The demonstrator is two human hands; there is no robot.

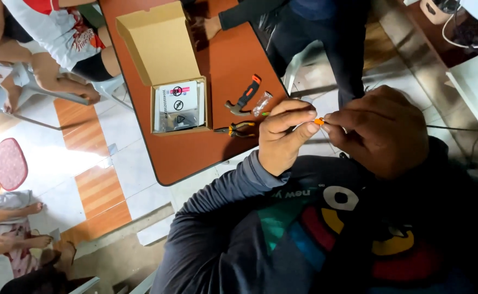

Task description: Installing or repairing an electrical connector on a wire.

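Both hands meet just off the near edge of the tabletop (195, 158), above the person's lap, pinching one small orange piece (319, 121) between them. The left hand (283, 137) has its grip closed narrow on the piece, thumb and forefinger meeting at its left end; the right hand (383, 130) closes on the other end, its fingertips pressed tight, and a thin pale wire or cord seems to run from the pinch, though it is too small to be sure. A dark cable (462, 129) trails away to the right past the right hand. On the tabletop near that edge lie a pair of pliers (238, 129) with orange-and-black handles, a small hammer (243, 98) with a black and orange handle just beyond them, and a clear plastic bag (262, 103) beside the hammer. Further in sits an open cardboard box (163, 54), lid flung back, with white printed leaflets inside. Another person's hand (213, 26) rests near the far edge, and seated people show at the left. The risk, as I judge it, is in how little of the orange piece either grip has: held over open floor rather than over the tabletop, a slip of either pinch would send it down to the tiles, where so small a part would be hard to find. Pulling unevenly could also bend or strain the thin wire at the joint.
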